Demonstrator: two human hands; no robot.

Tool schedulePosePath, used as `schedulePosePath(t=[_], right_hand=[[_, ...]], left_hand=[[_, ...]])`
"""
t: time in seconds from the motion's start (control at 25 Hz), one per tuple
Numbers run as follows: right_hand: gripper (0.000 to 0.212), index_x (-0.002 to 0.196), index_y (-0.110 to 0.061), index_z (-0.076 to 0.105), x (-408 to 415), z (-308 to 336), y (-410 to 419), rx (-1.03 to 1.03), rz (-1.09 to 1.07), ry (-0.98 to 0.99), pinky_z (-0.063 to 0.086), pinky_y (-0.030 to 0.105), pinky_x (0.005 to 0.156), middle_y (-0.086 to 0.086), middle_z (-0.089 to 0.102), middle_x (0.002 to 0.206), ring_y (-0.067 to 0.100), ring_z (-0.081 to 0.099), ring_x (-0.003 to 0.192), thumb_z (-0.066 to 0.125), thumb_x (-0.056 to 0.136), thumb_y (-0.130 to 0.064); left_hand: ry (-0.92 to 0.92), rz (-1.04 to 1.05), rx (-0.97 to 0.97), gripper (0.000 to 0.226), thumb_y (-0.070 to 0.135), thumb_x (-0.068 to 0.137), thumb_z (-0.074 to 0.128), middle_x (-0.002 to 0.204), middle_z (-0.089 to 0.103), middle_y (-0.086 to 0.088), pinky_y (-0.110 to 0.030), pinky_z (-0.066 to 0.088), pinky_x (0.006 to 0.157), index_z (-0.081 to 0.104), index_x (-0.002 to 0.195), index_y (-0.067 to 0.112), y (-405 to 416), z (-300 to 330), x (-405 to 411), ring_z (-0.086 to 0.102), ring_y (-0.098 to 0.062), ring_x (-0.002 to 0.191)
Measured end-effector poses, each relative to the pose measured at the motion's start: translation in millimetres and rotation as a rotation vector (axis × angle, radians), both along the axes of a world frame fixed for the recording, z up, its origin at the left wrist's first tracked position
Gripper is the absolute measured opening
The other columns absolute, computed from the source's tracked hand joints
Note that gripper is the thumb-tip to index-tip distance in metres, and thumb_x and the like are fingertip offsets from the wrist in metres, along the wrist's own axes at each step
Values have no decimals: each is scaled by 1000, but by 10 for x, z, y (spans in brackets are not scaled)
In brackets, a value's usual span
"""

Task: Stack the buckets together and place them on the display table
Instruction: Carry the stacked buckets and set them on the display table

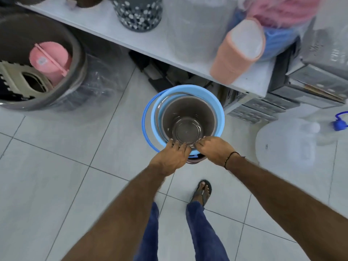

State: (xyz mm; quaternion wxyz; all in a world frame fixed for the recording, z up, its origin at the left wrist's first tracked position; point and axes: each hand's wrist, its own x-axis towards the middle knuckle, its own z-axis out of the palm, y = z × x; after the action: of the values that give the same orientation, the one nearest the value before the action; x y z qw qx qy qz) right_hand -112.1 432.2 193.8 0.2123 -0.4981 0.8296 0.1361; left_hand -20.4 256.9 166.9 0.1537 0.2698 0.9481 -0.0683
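Display table: a white surface running across the top of the view, carrying a spotted bin and a peach swing-lid bin.
Stacked buckets: a brown bucket nested inside a light blue bucket, held above the tiled floor just short of the table's edge.
Left hand: fingers curled over the near rim, gripping.
Right hand: fingers clamped on the same rim beside it, a dark bracelet at the wrist.
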Motion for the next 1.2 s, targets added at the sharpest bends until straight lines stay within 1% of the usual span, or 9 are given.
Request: schedulePosePath(t=[0.16, 0.32, 0.48, 0.56, 0.72, 0.88, 1.04, 1.12, 1.2], right_hand=[[26, 122, -10, 62, -13, -572, 469, 21, -22, -23, 57, 41, 93, 11, 71, 119, 30, 67, 107, 51, 98, -12], [25, 120, -8, 63, -56, -1595, 784, 49, -44, -38, 58, 42, 93, 13, 71, 118, 31, 68, 105, 52, 98, -11], [29, 121, -7, 64, 14, -2455, 902, 79, -53, -87, 54, 42, 95, 13, 70, 121, 32, 65, 110, 48, 97, -4], [32, 124, -7, 63, 34, -2780, 940, 107, -108, -118, 53, 41, 99, 14, 69, 123, 32, 64, 112, 51, 95, -4], [60, 148, -3, 41, 187, -3031, 1170, 77, -244, -138, 29, 46, 122, 19, 54, 146, 35, 45, 139, 60, 91, -12], [60, 144, -9, 48, 426, -2811, 1273, -141, -691, -213, 31, 46, 120, 13, 58, 144, 30, 47, 139, 63, 89, -27], [51, 129, -10, 56, 503, -2676, 1102, -461, -1303, -187, 53, 42, 94, 11, 70, 117, 29, 64, 107, 68, 86, -34], [52, 130, -9, 54, 362, -2756, 1055, -535, -1726, -236, 53, 39, 92, 11, 69, 118, 29, 63, 108, 67, 86, -34], [47, 127, -7, 59, 192, -2913, 1058, -503, -1984, -346, 50, 37, 92, 11, 70, 114, 31, 62, 108, 60, 89, -35]], left_hand=[[-46, 11, -38, 59, 3, 91, 60, 138, 49, -28, -60, 38, 107, 31, 141, -6, 472, -449, -39, 50, -47, 124], [-112, 1, -97, 65, 3, 89, 64, 140, 47, -29, -60, 40, 106, 30, 143, -6, 846, -1366, -83, 47, -49, 127], [-93, 68, -182, 55, 9, 87, 67, 132, 57, -22, -56, 48, 98, 44, 137, 0, 1074, -2127, -82, 55, -43, 122], [-207, 102, -203, 61, 4, 90, 61, 144, 45, -27, -62, 39, 105, 32, 143, -3, 1138, -2484, -13, 43, -48, 131], [-327, 129, -247, 77, 13, 88, 67, 156, 28, -23, -57, 27, 116, 21, 149, 1, 1096, -2690, 152, 29, -42, 142], [-383, 209, -118, 65, 18, 94, 55, 157, 31, -17, -47, 24, 119, 25, 150, 5, 987, -2519, 190, 28, -32, 144], [-204, 739, 363, 44, 13, 92, 58, 133, 56, -12, -38, 48, 100, 46, 134, 8, 823, -2363, -5, 53, -26, 119], [-100, 963, 474, 37, 12, 93, 56, 124, 54, -16, -36, 52, 89, 47, 129, 6, 716, -2405, -191, 53, -27, 109], [-46, 1143, 524, 37, 8, 94, 52, 125, 49, -20, -33, 48, 85, 46, 129, 1, 619, -2515, -397, 50, -30, 108]])
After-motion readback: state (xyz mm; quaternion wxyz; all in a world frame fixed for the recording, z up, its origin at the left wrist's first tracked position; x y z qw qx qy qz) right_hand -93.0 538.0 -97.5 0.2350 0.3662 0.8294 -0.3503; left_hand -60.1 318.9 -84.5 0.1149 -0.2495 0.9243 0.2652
